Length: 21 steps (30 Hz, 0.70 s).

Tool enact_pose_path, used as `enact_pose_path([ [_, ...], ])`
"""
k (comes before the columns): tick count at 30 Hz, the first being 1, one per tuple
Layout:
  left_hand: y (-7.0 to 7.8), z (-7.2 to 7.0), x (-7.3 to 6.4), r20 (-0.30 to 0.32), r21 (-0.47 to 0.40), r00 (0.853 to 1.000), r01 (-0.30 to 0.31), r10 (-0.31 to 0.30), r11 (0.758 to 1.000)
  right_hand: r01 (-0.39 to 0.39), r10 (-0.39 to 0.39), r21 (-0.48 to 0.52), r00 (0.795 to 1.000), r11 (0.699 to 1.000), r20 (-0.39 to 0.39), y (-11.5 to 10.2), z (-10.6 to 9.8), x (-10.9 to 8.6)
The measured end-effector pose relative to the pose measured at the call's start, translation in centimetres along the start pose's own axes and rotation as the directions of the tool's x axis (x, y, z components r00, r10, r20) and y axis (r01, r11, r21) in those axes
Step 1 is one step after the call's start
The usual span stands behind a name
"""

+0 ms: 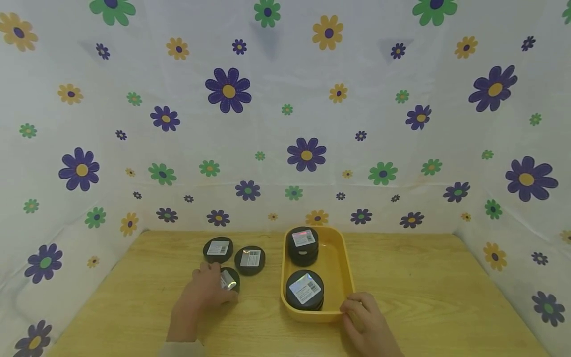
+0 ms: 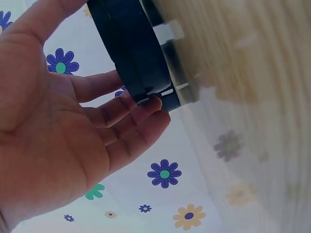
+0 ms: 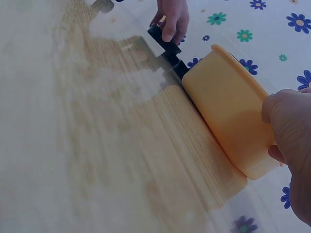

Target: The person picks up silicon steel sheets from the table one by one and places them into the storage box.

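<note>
My left hand (image 1: pixel 206 287) grips a flat, round black container (image 1: pixel 229 279) with a shiny white label, thumb on its near side. In the left wrist view the fingers curl about the side of this black container (image 2: pixel 131 48). Two similar black containers, one at the back left (image 1: pixel 218 249) and one to its right (image 1: pixel 250 260), lie just beyond that hand. My right hand (image 1: pixel 368 322) holds the near right corner of a yellow tray (image 1: pixel 345 263), thumb and fingers on its wall. The right wrist view shows the tray's outer side (image 3: pixel 228 107) beside the right hand (image 3: pixel 291 141).
Inside the tray, along its left side, stand a far stack of black containers (image 1: pixel 303 245) and a near stack (image 1: pixel 305 288). The wooden table (image 1: pixel 424 282) meets a white flowered cloth (image 1: pixel 267 129) at the back and sides.
</note>
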<state>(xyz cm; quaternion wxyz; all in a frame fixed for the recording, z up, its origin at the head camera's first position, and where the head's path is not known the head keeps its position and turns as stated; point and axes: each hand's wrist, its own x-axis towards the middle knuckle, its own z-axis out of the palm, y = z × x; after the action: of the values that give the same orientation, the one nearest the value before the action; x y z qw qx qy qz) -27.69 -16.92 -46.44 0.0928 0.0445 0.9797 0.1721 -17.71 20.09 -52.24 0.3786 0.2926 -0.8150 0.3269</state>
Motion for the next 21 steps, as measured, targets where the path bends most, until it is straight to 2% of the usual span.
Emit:
enact_pose_path([
  [5, 0.05, -0.07, 0.02, -0.022, -0.003, 1.0, -0.007, 0.007, 1.0, -0.009, 0.009, 0.007, 1.0, 1.0, 0.005, -0.08, -0.03, 0.01],
  [13, 0.38, -0.4, -0.18, -0.048, -0.014, 0.999, -0.017, 0.017, 1.0, -0.064, 0.065, -0.031, 0.997, 0.997, 0.038, -0.24, -0.19, -0.12],
  [21, 0.37, -0.48, -0.15, -0.084, -0.008, 0.996, -0.042, 0.041, 0.999, -0.034, 0.035, -0.015, 0.999, 0.999, 0.028, -0.14, -0.08, -0.08],
])
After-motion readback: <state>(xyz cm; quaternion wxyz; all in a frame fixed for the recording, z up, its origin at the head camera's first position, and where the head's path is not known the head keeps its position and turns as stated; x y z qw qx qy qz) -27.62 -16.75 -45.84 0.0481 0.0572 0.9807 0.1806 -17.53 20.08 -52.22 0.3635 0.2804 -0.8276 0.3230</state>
